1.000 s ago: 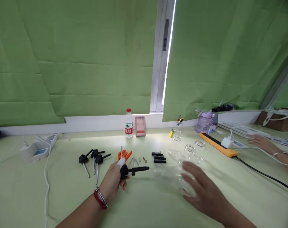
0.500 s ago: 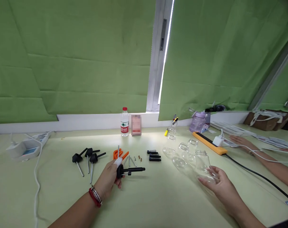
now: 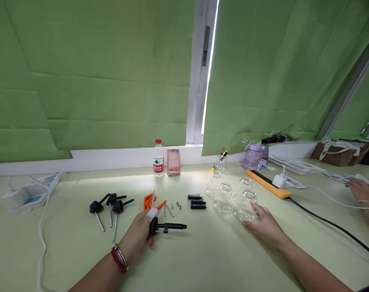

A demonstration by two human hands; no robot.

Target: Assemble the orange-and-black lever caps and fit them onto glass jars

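Note:
My left hand (image 3: 141,229) is closed around a black mechanism (image 3: 169,227) with a rod pointing right and a metal pin pointing up. At right, my right hand (image 3: 263,225) has its fingers on a clear glass jar (image 3: 248,205), which stands beside other glass jars (image 3: 223,198). Three black parts with metal rods (image 3: 113,205) lie to the left. Orange handles (image 3: 149,200) lie just beyond my left hand. Between the hands are black cylinders with springs (image 3: 197,201), and small metal pins (image 3: 169,211) lie nearer the orange handles.
A water bottle (image 3: 158,159) and a small box (image 3: 173,162) stand by the wall. An orange power strip (image 3: 268,183) with cables, a purple bottle (image 3: 251,156) and papers (image 3: 296,164) are at right. Another person's hand (image 3: 362,192) is at the far right; a white socket strip (image 3: 35,192) is at left.
My right hand has moved left and away from me, bringing the glass jar among the others. The other person's hand has shifted right. My left hand still holds the black mechanism.

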